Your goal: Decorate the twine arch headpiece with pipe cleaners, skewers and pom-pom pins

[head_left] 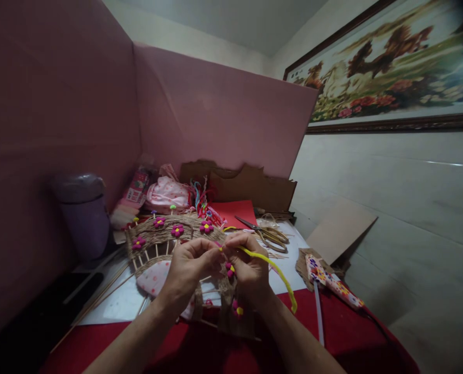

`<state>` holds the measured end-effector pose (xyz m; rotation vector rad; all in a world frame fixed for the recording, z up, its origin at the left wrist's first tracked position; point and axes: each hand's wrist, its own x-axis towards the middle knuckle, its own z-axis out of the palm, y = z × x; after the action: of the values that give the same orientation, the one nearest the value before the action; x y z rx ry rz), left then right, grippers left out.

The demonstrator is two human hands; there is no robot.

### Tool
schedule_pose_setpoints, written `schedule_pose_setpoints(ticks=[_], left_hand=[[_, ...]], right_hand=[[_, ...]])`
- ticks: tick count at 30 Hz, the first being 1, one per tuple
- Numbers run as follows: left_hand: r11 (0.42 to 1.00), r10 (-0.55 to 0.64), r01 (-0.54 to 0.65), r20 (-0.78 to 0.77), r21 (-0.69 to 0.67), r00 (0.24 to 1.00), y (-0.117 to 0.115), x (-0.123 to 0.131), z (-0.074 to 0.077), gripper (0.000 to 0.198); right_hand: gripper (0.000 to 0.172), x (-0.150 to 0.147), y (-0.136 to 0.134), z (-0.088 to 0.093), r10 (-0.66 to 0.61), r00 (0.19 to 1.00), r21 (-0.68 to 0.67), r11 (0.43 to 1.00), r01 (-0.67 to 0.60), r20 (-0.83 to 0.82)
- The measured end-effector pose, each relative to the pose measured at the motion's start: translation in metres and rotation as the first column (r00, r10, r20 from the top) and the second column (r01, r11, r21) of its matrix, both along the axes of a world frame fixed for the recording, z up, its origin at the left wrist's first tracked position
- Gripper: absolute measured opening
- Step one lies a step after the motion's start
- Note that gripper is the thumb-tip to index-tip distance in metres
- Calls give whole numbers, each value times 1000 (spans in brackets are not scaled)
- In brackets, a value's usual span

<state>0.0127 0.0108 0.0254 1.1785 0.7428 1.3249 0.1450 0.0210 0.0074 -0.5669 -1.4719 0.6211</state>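
A fuzzy yellow pipe cleaner (280,274) runs out of my right hand (250,267), which pinches it, and its free end curves down to the right. My left hand (190,267) is closed in a pinch on a small pink-and-yellow piece (219,246), partly hidden by the fingertips. Both hands meet close together above a twine-wrapped stick frame (165,238). Pink flowers with yellow centres, such as this flower (177,230), dot its twine. Polka-dot fabric (153,278) lies inside the frame, partly behind my left hand.
Brass-handled scissors (272,239) lie behind my right hand, near a red sheet (235,212). A glue gun (335,280) in patterned wrap rests at right. A lidded purple bin (83,218) stands at left, and cardboard (250,184) leans at the back.
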Motion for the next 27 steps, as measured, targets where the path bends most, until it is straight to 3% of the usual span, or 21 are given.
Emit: schedule_pose_setpoints(ticks=[7, 13, 20, 22, 24, 27], left_hand=[[996, -88, 88, 17, 0, 996, 1, -4, -1, 19], [997, -74, 74, -28, -19, 997, -2, -4, 5, 20], [998, 50, -52, -110, -20, 993, -2, -1, 4, 19], [988, 148, -137, -193, 69, 970, -2, 0, 0, 16], [922, 342, -254, -309, 292, 887, -4, 1, -4, 10], [737, 588, -289, -367, 612, 721, -7, 1, -8, 13]], right_hand=[[10, 0, 1, 5, 20, 997, 0, 1000, -20, -74], [9, 2, 1, 2, -68, 997, 33, 997, 69, -24], [9, 0, 0, -2, -145, 987, 89, 986, 139, 67], [10, -2, -1, -2, -189, 976, 138, 975, 173, 110], [11, -4, -3, -3, -220, 963, 175, 965, 193, 156], [13, -6, -4, -5, -231, 957, 180, 963, 200, 173]])
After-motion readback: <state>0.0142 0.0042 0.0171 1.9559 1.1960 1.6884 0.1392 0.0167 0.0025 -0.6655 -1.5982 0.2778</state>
